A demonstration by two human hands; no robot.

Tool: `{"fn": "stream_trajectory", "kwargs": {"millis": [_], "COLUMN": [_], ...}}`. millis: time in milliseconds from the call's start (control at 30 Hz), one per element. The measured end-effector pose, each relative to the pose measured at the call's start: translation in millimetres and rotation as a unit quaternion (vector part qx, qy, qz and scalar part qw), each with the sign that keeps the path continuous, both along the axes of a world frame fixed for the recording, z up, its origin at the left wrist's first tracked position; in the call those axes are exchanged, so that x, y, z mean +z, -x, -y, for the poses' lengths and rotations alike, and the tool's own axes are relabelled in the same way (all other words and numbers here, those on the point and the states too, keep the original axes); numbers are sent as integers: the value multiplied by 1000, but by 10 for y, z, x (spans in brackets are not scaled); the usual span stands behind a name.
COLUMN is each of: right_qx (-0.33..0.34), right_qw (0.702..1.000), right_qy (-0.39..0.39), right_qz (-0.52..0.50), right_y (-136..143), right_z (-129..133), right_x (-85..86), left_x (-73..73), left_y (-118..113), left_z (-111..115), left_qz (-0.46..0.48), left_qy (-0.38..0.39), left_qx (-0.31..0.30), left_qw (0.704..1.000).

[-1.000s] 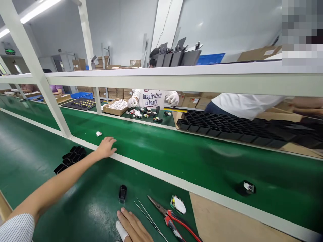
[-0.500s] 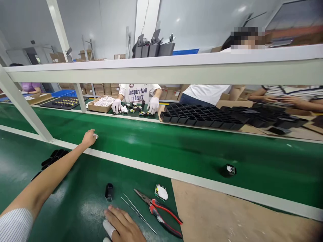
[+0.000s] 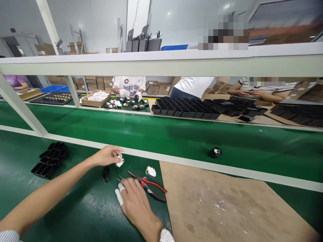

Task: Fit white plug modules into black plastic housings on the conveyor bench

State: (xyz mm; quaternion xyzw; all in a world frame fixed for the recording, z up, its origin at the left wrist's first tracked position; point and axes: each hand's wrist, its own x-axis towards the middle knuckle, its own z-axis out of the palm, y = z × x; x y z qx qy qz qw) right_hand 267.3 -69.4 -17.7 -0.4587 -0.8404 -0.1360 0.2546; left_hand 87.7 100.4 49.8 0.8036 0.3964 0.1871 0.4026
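My left hand point(image 3: 109, 156) pinches a small white part point(image 3: 119, 161) above the green bench, just behind a single black case point(image 3: 106, 174). My right hand point(image 3: 133, 198), with white covers on some fingers, lies over the tweezers point(image 3: 120, 178), whose tips show beyond it; whether its fingers grip them is hidden. Red-and-black pliers point(image 3: 151, 188) rest to the right of that hand. Behind the pliers sits a circuit board with a white oval piece point(image 3: 150, 171).
Several black cases point(image 3: 50, 159) stand at the left. A brown sheet point(image 3: 214, 201) covers the bench at right. One filled black case point(image 3: 215, 153) is on the green belt point(image 3: 156, 134). A white frame bar point(image 3: 161, 67) crosses above; co-workers sit beyond.
My left hand has come back from the belt to the bench with the white part. My right hand has moved forward onto the tweezers. The view has shifted.
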Motion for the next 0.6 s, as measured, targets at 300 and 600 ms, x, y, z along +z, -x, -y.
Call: {"fn": "stream_trajectory", "kwargs": {"millis": [300, 600], "right_qx": [-117, 10], "right_qw": [991, 998], "right_qy": [29, 67], "right_qz": [49, 8], "right_y": [-109, 112], "right_z": [-28, -101], "right_x": [113, 155], "left_x": [48, -143], "left_y": [287, 774], "left_z": [394, 760], "left_qz": [-47, -39], "left_qy": [-5, -76], "left_qx": [-53, -28], "left_qw": [997, 996]}}
